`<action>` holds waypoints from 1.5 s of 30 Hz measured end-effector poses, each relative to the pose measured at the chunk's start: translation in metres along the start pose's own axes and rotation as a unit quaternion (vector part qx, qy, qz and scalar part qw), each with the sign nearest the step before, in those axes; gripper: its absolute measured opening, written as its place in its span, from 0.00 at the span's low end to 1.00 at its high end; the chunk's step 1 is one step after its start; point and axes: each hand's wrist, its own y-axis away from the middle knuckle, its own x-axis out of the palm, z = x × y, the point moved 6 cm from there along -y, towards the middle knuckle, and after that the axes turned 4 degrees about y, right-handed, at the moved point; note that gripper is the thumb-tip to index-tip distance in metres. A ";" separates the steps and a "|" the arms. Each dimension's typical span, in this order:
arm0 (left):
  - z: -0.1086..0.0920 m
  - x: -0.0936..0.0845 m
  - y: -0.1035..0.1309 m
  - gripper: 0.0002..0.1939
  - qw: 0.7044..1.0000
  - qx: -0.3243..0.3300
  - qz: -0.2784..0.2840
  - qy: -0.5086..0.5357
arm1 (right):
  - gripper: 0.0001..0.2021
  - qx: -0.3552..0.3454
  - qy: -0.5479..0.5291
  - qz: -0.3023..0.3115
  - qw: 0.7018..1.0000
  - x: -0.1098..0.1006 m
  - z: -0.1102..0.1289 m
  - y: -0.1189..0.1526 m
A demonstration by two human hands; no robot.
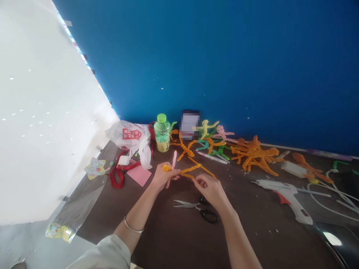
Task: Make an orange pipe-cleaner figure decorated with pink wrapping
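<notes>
My left hand [165,175], fingers closed, grips an orange fuzzy-stem figure [167,168] whose wound end shows above the fingers. A pale pink stem [174,158] stands up from the same hand. Fingers pinched, my right hand [206,185] holds an orange strand of the figure, which stretches between the two hands. Another orange stem [206,170] slants just behind the right hand. Scissors [193,205] with black handles lie below the hands, blades slightly apart and pointing left.
A green-capped bottle [162,136], a plastic bag [129,136] and a red strap [116,178] are at back left. Orange stem figures [254,155] lie at back right, near a white glue gun [286,194] with cables. A dark glossy device [336,243] lies at front right.
</notes>
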 end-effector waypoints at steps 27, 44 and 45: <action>-0.001 0.003 0.001 0.21 0.999 0.011 0.034 0.026 | 0.21 0.368 -0.515 0.158 0.758 0.046 -0.015 0.012; -0.002 -0.001 0.001 0.21 1.000 0.015 0.007 -0.007 | 0.15 0.240 -0.390 0.037 0.888 0.018 -0.014 0.002; -0.001 -0.002 0.000 0.21 1.000 0.012 0.005 -0.004 | 0.15 0.221 -0.363 0.037 0.905 0.016 -0.013 0.001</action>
